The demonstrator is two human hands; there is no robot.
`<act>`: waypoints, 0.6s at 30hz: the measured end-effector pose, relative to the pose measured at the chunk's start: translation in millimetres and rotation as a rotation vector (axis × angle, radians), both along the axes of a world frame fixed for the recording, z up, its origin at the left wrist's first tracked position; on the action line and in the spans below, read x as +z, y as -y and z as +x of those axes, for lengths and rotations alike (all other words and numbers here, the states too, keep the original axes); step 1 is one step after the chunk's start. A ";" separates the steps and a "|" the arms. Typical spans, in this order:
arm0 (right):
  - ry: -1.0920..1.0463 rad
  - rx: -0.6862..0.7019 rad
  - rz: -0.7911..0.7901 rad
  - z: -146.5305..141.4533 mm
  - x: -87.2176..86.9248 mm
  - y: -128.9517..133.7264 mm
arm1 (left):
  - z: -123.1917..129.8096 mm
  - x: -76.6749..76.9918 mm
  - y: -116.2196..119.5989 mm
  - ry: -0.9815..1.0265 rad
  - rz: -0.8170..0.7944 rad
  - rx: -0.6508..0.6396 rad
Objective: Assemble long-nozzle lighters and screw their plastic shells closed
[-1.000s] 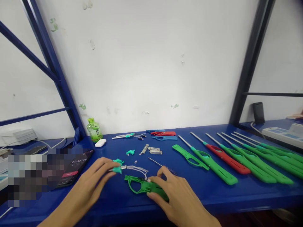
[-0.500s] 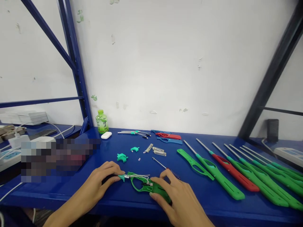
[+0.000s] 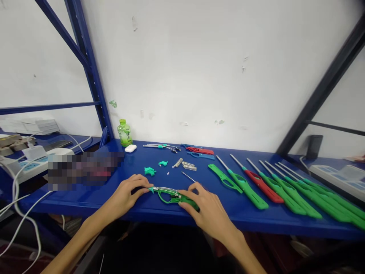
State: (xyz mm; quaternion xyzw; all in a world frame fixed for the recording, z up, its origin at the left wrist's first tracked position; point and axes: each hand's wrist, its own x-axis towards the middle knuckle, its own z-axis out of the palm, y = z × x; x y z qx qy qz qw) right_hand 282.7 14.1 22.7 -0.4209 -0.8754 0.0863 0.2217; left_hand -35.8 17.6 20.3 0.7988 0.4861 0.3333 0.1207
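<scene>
Near the table's front edge, a green lighter handle half (image 3: 163, 198) lies with its inner side up, and white wires run along it. My left hand (image 3: 129, 194) pinches the lighter nozzle by its teal collar (image 3: 151, 189), the metal end resting at the handle's left tip. My right hand (image 3: 209, 207) is closed around the handle's wide right end, thumb and fingers on either side; its palm hides part of that end. Just behind this hand lies a screwdriver (image 3: 188, 176), its grip partly covered. Teal plastic pieces (image 3: 149, 171) and clear fuel tanks (image 3: 189, 166) lie farther back.
Finished-looking green lighters (image 3: 251, 193) and one red lighter (image 3: 265, 187) are lined up at right, beside a loose green shell (image 3: 225, 179). Spare nozzles (image 3: 159, 146), red and blue shells (image 3: 201, 151), a bottle (image 3: 124, 133) and a white case (image 3: 130, 148) stand along the back.
The view has shifted, so the table sits higher and more of its front shows. My left hand has brought the nozzle's metal end closer in against the green handle half. My right hand keeps its hold.
</scene>
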 end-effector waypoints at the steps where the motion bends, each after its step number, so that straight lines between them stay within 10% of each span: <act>1: 0.004 -0.001 0.003 0.1 0.1 0.3 | 0.0 0.7 0.1 0.002 -0.009 -0.007; 18: -0.048 -0.005 0.069 -0.9 0.2 5.9 | -1.7 2.8 4.3 -0.027 -0.015 0.006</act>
